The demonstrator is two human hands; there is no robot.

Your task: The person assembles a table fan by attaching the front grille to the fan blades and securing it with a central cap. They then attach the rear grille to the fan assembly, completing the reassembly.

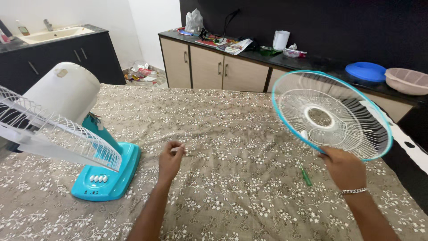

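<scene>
While the person leans over the bed [249, 134], which is covered by a brown sheet with small white flowers, a table fan [67, 134] stands at the far left on it. Its base [109, 176] is turquoise with a row of white buttons, its motor housing [62, 91] is white, and its rear wire guard [53, 134] is tilted toward the viewer, with pale blades behind the wires.

Near the middle, the left hand [170, 159] hovers just above the sheet. Its fingers are pinched narrow around something small and white; it is too tiny to tell what it is.

More to the right, a small green screwdriver [305, 174] lies on the sheet, just beside the right hand [344, 168]. This hand holds the front fan guard [332, 115] by its lower edge and keeps it lifted and tilted above the bed. The guard is a round white wire grille with a turquoise rim and a white ring in the centre. A metal bracelet [353, 191] sits on the right wrist.

Behind the bed, a long dark surface [312, 62] over beige cabinets carries papers, a white jug [281, 40], a blue lid [365, 71] and a pink basin [408, 80]. At the back left there is a sink [55, 33].
</scene>
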